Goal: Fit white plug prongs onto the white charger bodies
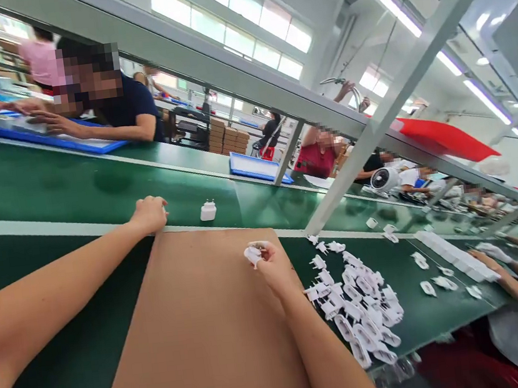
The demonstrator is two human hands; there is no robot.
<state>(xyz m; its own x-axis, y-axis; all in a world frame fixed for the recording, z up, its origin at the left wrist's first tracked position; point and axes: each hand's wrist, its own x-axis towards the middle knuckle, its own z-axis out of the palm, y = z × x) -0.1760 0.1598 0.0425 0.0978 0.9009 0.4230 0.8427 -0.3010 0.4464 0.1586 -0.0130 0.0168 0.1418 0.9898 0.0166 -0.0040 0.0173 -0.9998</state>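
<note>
My right hand (272, 268) is closed around a white plug-charger piece (252, 254), held above the far right part of a brown cardboard sheet (218, 325). At the sheet's far left corner, my left hand (149, 215) has its fingers curled; whatever they may hold is hidden. A white charger (208, 211) stands on the green belt (178, 194) a little to the right of my left hand, prongs up and apart from it. To the right of my right forearm lies a loose pile of white charger pieces (358, 308), some with prongs showing.
A slanted metal post (346, 174) rises beyond the pile. On the right, a co-worker's hand (487, 263) touches a row of white boxes (455, 256), with loose white pieces nearby. Across the belt, another person works over a blue-rimmed tray (92, 145); a second blue tray (255, 166) lies further along.
</note>
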